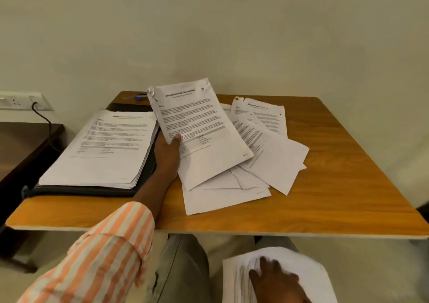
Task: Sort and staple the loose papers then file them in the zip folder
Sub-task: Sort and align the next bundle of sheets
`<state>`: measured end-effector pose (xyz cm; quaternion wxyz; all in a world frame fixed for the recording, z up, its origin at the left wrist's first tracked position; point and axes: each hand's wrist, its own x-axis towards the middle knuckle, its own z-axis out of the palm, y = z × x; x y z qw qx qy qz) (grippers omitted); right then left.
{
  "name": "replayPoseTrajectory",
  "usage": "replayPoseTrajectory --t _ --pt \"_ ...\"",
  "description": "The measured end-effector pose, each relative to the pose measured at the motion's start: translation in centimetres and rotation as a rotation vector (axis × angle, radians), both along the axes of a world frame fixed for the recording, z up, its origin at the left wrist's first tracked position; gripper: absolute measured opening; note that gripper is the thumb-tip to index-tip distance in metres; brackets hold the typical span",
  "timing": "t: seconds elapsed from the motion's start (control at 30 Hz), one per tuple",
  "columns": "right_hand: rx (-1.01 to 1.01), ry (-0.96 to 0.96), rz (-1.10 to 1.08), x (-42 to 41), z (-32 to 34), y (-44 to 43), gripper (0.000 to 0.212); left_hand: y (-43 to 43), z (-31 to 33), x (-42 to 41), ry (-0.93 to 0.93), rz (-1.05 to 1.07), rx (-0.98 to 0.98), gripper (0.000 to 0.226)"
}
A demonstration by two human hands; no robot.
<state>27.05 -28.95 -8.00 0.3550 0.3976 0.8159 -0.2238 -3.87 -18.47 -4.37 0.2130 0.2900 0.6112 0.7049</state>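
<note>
Lap sheets (304, 265), pressed only by the flat right hand (276, 279), may be dropped; a packet (197, 126) is gripped by the left hand (167, 152).

A: Light was dim, warm and yellowish; the wall (209, 24) was evenly lit.
B: Agreed. A soft shadow lay beneath the front edge of the surface (336, 186). The right hand (275, 277) was motion-blurred, and print on the papers (199, 126) was soft. Straight edges bowed toward the corners.
</note>
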Motion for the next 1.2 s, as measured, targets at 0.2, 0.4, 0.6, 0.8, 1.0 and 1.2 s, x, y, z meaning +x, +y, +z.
replayPoseTrajectory --t 0.2,0.4,0.6,0.8,1.0,1.2 --pt "0.255 0.035 -0.171 2.0 -2.2 -0.2 0.062 0.2 -0.2 -0.1 0.042 -0.008 -0.019 0.036" --pt "0.410 0.087 -0.126 1.1 -3.1 3.0 0.081 0.0 -0.3 -0.2 0.028 -0.018 -0.024 0.037" --pt "0.438 0.052 -0.059 0.8 -3.2 4.1 0.046 -0.3 -0.1 -0.2 0.020 -0.050 -0.008 0.037" --pt "0.459 0.183 -0.018 1.3 -1.3 3.6 0.034 -0.4 0.0 0.0 -0.002 -0.061 0.003 0.037" --pt "0.261 0.399 0.064 1.5 5.3 2.7 0.027 -0.8 0.4 0.0 -0.024 -0.089 0.031 0.034" --pt "0.177 0.849 -0.053 1.6 11.5 6.4 0.010 -1.0 0.6 0.2 -0.036 -0.127 0.024 0.030"
